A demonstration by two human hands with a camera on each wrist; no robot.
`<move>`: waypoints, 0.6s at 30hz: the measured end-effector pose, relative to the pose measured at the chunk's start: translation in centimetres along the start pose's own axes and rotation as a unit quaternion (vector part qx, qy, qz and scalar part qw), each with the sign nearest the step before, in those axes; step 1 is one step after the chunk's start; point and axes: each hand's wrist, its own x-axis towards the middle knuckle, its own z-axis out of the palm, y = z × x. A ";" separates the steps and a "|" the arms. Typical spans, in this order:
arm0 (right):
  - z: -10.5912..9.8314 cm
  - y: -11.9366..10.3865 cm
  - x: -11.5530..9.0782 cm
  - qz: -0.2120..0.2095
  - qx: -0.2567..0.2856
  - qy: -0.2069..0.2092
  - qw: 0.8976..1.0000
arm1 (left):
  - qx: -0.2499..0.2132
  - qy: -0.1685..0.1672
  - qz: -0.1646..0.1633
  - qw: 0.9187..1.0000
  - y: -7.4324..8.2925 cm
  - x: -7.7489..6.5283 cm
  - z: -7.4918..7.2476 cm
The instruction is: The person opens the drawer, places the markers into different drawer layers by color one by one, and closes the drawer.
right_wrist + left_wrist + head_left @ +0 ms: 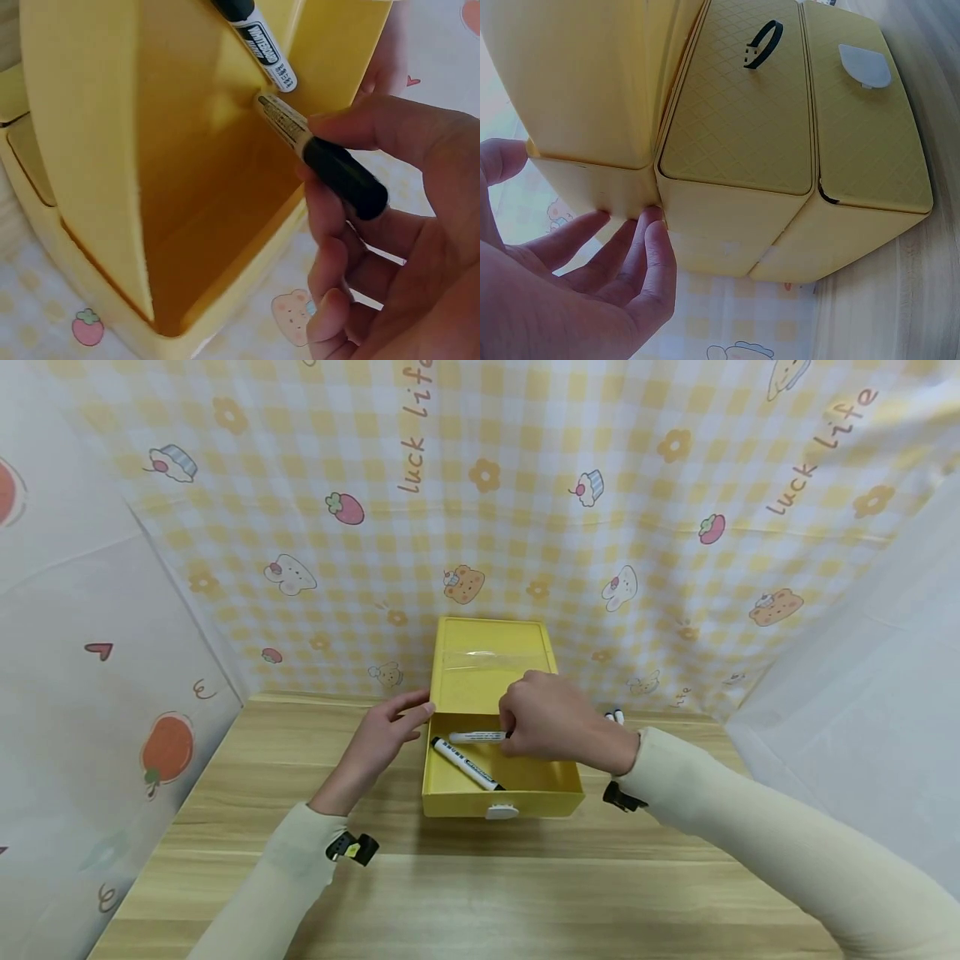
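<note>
Item: yellow plastic drawer cabinet (487,687), standing on the wood-grain tabletop (495,902) before a yellow-and-white checked cloth (525,552). Strip of clear tape (480,660) across the top. Top drawer (540,804) pulled out, white tab handle (501,812) on its front. Looks stiff and thin-walled; probably light enough to slide if pushed. Best steadied by the sides; drawer best taken by tab or front rim.

Item: white whiteboard marker with a black cap (289,129), held over the open drawer. Judged light, rigid and smooth, hard to damage but apt to turn or roll. Sound hold: thumb and forefinger across the barrel or cap.

Item: second black-and-white marker (467,763), lying diagonally in the drawer, toward its front left. Same handling presumed; best lifted mid-barrel.

Item: two white, dark-tipped pens (619,717), right of the cabinet, partly hidden by the right arm.

Hands: right hand (551,718) pinches the first marker by its black cap; left hand (378,735), fingers extended and slightly bent, rests its fingertips against the cabinet's left side, gripping nothing else.
</note>
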 end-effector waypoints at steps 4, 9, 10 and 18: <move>-0.2 -0.5 0.3 0.019 -0.012 -0.044 0.999 | -0.002 -0.001 0.001 1.000 0.0 0.0 0.0; -0.4 -1.2 0.6 0.032 -0.030 -0.088 0.995 | -0.002 0.000 0.001 1.000 0.0 0.0 -0.1; -0.3 -1.3 0.7 0.032 -0.036 -0.094 0.994 | -0.002 0.000 0.000 1.000 0.0 0.0 -0.1; 0.0 -1.9 1.2 0.047 -0.070 -0.139 0.987 | 0.000 0.000 -0.001 1.000 -0.1 0.1 0.0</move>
